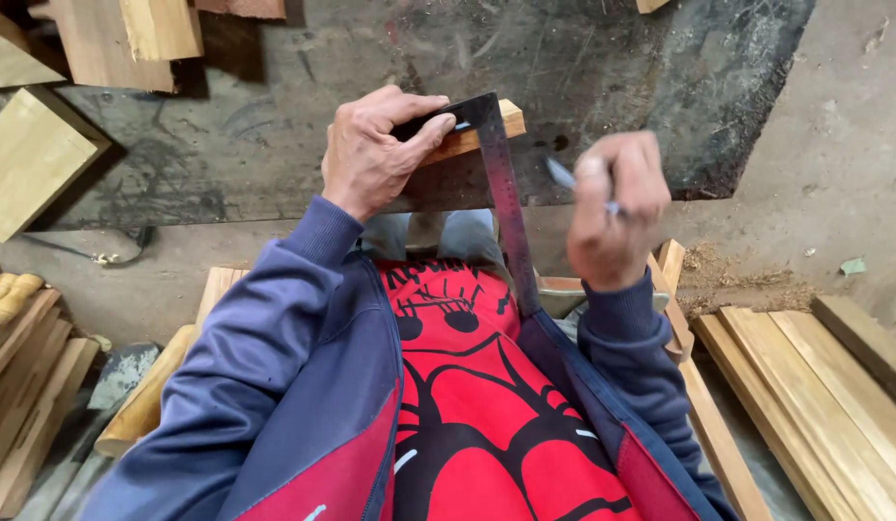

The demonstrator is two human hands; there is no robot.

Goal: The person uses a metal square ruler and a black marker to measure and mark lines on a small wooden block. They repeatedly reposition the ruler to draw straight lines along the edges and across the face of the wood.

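Seen from the head camera, everything gathers around a small wooden block point(467, 138) held out over the dark counter point(226, 164), which runs across the top of the view. The left hand point(375, 150) closes around the near end of the block, its fingers point(424, 135) curled shut over the short arm of a metal square point(501, 193), pinning it against the wood so the tool cannot slip. From that corner the long blade of the square runs down and back toward the person's body, past the block's right end, giving a straight edge to follow. To the right of the block the right hand point(617, 207) hovers with its fingers pinched shut on a thin pen or pencil point(564, 176); the hand is blurred, so which of the two it is, and whether its tip touches the wood, I cannot tell. Below the block the blue sleeves point(274, 367) and a red front with black drawing fill the middle of the view. Well to the lower right of the block a stack of pale planks point(814, 386) lies on the floor, with sawdust point(728, 270) scattered just above it. To the upper left of the block several light wooden offcuts point(33, 154) rest on the counter, and to the lower left more lengths of timber point(23, 386) lie side by side.
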